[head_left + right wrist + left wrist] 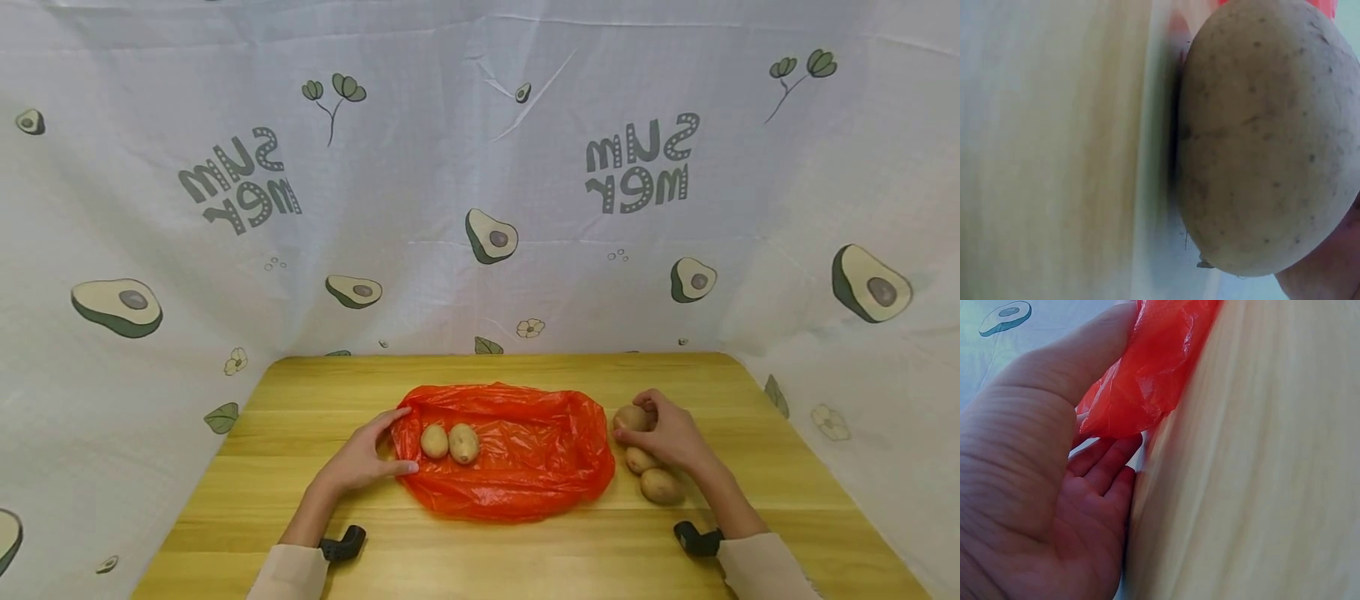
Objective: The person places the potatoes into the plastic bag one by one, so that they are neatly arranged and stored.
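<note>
A red plastic bag (510, 507) lies spread on the table, its top gaping. Two potatoes, one (434, 442) at the left and another (463, 443) beside it, rest inside at its left end. My left hand (365, 454) touches the bag's left rim, thumb and forefinger spread wide; in the left wrist view the thumb (1094, 353) lies against the red film. Right of the bag, my right hand (670, 435) grips a potato (628, 419) between thumb and fingers. Two more potatoes, a small one (639, 460) and a larger one (662, 486), lie below that hand.
The wooden table (510, 558) carries the bag and potatoes. Behind and beside it hangs a white cloth (420, 167) printed with avocados. A big speckled potato (1266, 137) fills much of the right wrist view. Black wrist devices (343, 543) are on both wrists.
</note>
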`<state>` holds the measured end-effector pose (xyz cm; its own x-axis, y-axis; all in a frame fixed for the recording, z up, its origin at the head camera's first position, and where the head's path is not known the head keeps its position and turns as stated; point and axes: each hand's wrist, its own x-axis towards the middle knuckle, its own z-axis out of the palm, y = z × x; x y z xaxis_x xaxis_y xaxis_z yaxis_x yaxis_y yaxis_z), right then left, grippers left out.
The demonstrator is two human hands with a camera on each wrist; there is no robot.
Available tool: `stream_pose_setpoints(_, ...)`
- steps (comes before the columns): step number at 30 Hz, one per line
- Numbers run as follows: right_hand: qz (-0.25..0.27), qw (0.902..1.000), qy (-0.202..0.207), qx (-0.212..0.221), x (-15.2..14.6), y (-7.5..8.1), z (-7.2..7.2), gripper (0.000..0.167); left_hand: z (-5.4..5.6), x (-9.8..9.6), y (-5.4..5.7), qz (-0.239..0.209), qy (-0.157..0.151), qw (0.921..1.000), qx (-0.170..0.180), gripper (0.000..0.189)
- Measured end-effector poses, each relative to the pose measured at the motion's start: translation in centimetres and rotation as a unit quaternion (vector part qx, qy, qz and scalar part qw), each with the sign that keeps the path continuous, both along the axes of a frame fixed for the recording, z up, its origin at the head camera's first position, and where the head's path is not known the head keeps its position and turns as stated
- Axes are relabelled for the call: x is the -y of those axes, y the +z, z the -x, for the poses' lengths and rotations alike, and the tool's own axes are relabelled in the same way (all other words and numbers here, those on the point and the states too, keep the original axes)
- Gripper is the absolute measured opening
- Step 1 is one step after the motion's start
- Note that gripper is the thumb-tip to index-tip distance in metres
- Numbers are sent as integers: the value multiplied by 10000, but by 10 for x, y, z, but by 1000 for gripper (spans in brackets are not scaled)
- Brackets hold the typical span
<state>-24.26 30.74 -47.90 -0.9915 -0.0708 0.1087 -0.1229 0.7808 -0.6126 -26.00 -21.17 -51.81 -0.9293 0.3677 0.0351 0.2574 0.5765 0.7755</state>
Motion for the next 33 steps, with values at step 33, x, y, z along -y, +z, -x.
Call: stream_pose_setpoints(33, 1205, 9912, -14, -546, 27, 41, -2, 64, -1, 0, 3, 116, 27, 9999, 107, 95)
